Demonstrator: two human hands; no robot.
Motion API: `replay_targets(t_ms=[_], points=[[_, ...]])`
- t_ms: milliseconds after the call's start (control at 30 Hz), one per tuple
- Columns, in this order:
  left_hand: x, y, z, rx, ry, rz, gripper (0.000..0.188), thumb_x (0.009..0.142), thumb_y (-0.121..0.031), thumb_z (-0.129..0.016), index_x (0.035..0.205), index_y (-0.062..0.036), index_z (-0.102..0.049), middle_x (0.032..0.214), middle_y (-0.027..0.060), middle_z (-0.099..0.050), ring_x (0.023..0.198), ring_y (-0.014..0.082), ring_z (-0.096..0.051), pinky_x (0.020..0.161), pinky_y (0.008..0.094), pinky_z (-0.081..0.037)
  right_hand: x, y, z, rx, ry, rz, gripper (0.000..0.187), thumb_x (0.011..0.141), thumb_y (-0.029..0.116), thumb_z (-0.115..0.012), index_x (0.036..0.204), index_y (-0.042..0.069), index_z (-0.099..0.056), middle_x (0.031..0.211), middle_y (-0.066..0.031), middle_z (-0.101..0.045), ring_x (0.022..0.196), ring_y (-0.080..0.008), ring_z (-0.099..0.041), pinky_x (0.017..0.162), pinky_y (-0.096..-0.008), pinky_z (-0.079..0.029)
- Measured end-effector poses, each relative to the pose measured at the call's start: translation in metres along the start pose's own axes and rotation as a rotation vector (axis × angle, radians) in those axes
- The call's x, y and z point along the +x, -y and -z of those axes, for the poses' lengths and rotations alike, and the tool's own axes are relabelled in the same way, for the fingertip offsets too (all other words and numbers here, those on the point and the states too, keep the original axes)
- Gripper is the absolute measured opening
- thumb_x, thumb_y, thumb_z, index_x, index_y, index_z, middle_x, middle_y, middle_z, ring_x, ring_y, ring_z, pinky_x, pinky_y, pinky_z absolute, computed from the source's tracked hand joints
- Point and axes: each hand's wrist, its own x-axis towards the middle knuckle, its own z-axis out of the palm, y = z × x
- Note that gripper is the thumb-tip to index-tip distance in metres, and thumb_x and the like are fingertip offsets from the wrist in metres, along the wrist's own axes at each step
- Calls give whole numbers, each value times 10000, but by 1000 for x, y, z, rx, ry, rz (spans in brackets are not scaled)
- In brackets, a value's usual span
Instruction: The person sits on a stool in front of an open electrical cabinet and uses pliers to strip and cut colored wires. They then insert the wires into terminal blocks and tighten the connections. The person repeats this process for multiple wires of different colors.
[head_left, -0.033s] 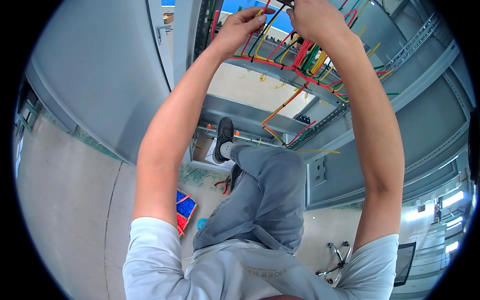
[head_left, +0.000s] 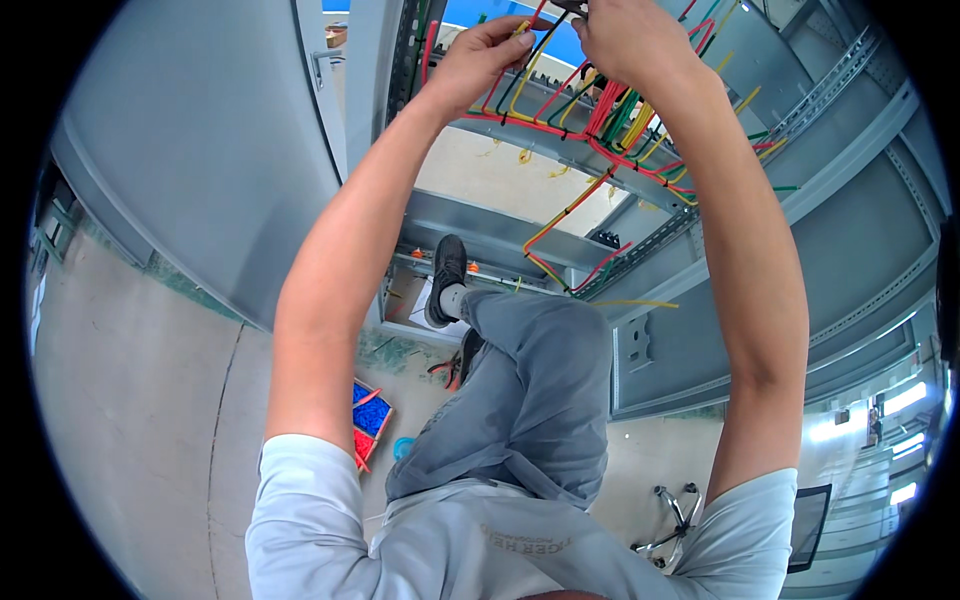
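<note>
Both arms reach up into a grey metal cabinet strung with red, yellow, green and black wires. Near the top edge, my left hand [head_left: 472,66] pinches a thin wire with a yellow end [head_left: 521,29] between thumb and fingers. My right hand [head_left: 632,42] is closed round a dark tool [head_left: 572,5], mostly cut off by the frame edge, so its kind cannot be made out. Just below my hands runs a tied wire bundle [head_left: 548,126], with loose ends standing up from it. A thicker cluster of red wires [head_left: 606,108] rises under my right hand.
A grey cabinet door [head_left: 200,150] stands at the left, another panel [head_left: 760,330] at the right. On the floor lie red-handled pliers [head_left: 447,374] and a box of blue and red small parts [head_left: 372,412]. A chair base [head_left: 676,522] is at lower right. My foot is at the cabinet's bottom.
Hardly anything differs. The tool tip by my right hand shows slightly lower at the top edge; my left hand keeps its place.
</note>
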Motion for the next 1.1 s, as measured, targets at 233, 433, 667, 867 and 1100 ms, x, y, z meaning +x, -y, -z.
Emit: replay_targets(t_ms=[233,433,667,867,1100], points=[[2,5,7,6,46,-39,352,1072,-253,-600,1371,-77,-656,921,-42,-633,890,60,-566,912,249,-477,-1,3,0,64,-85,-35,305,985,258,-564,973,1,-729,984,-236,-730,977,-390,-708,851,-488,-571],[0,2,6,24,42,-29,358,1073,-256,-598,1377,-74,-652,918,-42,-632,888,58,-569,909,244,-474,-4,-2,-6,23,-165,8,320,989,293,-588,960,5,-724,938,-225,-724,947,-395,-698,840,-490,-561],[1,3,7,33,46,-41,361,1077,-259,-590,1380,-73,-651,909,-34,-633,885,66,-566,912,248,-470,-5,2,-3,-20,-133,32,316,972,293,-604,933,11,-740,976,-228,-724,969,-375,-700,846,-474,-564],[0,1,8,42,34,-42,364,1078,-268,-588,1380,-74,-651,909,-32,-635,884,67,-565,913,253,-468,-1,2,-4,-112,-146,25,331,962,303,-613,939,6,-758,985,-232,-720,963,-374,-698,846,-464,-565],[1,1,7,-71,52,6,329,1070,-281,-590,1295,-51,-658,926,-37,-615,870,69,-558,830,258,-467,-2,0,-7,-48,-194,6,333,945,301,-625,923,-5,-757,987,-235,-713,971,-376,-692,857,-462,-561]])
